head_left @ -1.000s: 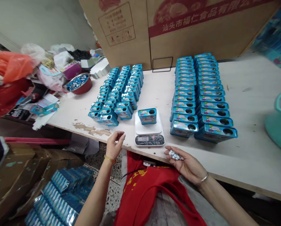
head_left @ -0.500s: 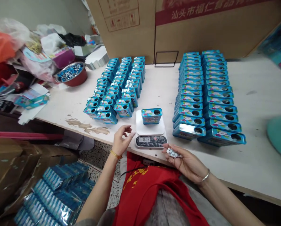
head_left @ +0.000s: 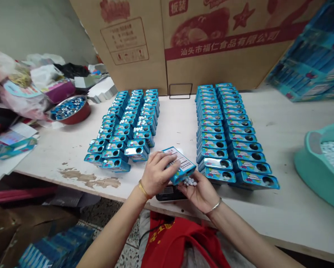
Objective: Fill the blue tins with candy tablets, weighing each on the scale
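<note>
A red apron (head_left: 185, 238) lay on the person's lap, just before the near edge of the table (head_left: 178, 126). Lower at left, below the table, there were blue packs (head_left: 57, 247), partly blurred.

Above the near edge, about its middle, the left hand (head_left: 159, 173) was grasping a blue tin (head_left: 185, 163), with the fingers over its broad side. The tin was tilted, and its lower end pointed to the right hand (head_left: 199, 191). The right hand was cupped with the palm up, and it held white sweets (head_left: 189, 181) close under this end. Whether the right fingers touched the tin, I cannot tell. Under both hands was the scale (head_left: 168, 195), mostly hidden, near the same edge.

To the left, three rows of tins (head_left: 116, 164) ran from the near edge toward the far edge; many had sweets on top. To the right stood two rows of tins with round holes (head_left: 220, 174). A green basin (head_left: 306, 160) with more sweets was further to the right.

Near the far left corner was a red bowl (head_left: 79, 114) of small shiny pieces. Along the far edge stood a big carton (head_left: 211, 70), and blue stacks (head_left: 309, 70) were at the far right corner.
</note>
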